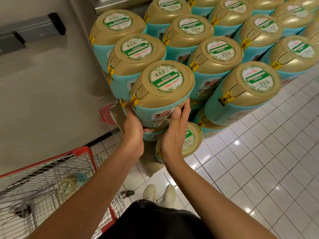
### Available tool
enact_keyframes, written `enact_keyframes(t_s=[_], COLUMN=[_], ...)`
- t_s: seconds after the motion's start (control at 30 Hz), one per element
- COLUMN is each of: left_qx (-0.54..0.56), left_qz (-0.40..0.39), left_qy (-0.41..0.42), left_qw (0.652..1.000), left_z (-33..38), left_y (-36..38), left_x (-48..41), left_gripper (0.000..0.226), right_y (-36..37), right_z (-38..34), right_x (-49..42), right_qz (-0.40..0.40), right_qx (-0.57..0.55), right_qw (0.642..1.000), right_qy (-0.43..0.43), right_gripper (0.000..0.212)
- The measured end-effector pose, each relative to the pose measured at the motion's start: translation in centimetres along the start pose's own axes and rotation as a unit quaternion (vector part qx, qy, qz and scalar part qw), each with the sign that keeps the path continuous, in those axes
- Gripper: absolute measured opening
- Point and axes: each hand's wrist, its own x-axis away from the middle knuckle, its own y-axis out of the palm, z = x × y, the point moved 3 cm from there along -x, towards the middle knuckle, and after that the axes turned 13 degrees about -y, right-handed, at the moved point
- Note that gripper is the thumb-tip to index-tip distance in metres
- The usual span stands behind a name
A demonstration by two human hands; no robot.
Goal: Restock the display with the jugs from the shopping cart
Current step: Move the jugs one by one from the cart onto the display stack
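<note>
A jug (162,90) with a gold lid and a teal label is at the near left corner of the stacked display (224,54). My left hand (133,130) grips its lower left side and my right hand (174,133) presses its right side. Whether it rests on the jugs below is hidden by my hands. A lower jug (191,144) shows under my right hand. The shopping cart (51,178), wire with a red rim, stands at the lower left; one blurred jug (69,185) lies inside it.
A grey pillar or wall (43,83) rises left of the display. White tiled floor (259,161) spreads to the right. A red cloth (107,112) and cardboard (151,163) sit at the display's base. My feet in pale shoes (159,194) stand close to the stack.
</note>
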Motion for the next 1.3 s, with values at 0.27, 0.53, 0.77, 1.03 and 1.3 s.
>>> enact_keyframes(t_s=[0.27,0.53,0.77,1.03,1.3], left_qx=[-0.031,-0.027,-0.096,-0.225,-0.266], left_qz=[0.006,-0.072,-0.129,-0.212,-0.236], left_qy=[0.023,0.04,0.062,0.086,0.113], left_qw=[0.999,0.996,0.985,0.947,0.928], left_z=[0.1,-1.2,-3.8,-7.8,-12.0], left_y=[-0.8,-2.8,-5.7,-10.8,-18.4], left_x=[-0.8,-1.2,-0.9,2.3,8.5], left_gripper=[0.047,0.045,0.021,0.025,0.026], right_y=[-0.7,-2.5,-4.9,-7.1,-9.9], right_z=[0.5,0.6,-0.8,-3.8,-5.7], right_x=[-0.3,0.3,3.7,10.7,21.1], right_qz=[-0.006,0.004,0.025,-0.058,-0.073], right_qx=[0.014,0.069,0.098,0.074,0.056], right_qw=[1.0,0.997,0.995,0.996,0.994], right_qy=[-0.002,0.023,0.02,0.006,0.053], right_gripper=[0.047,0.041,0.023,0.019,0.024])
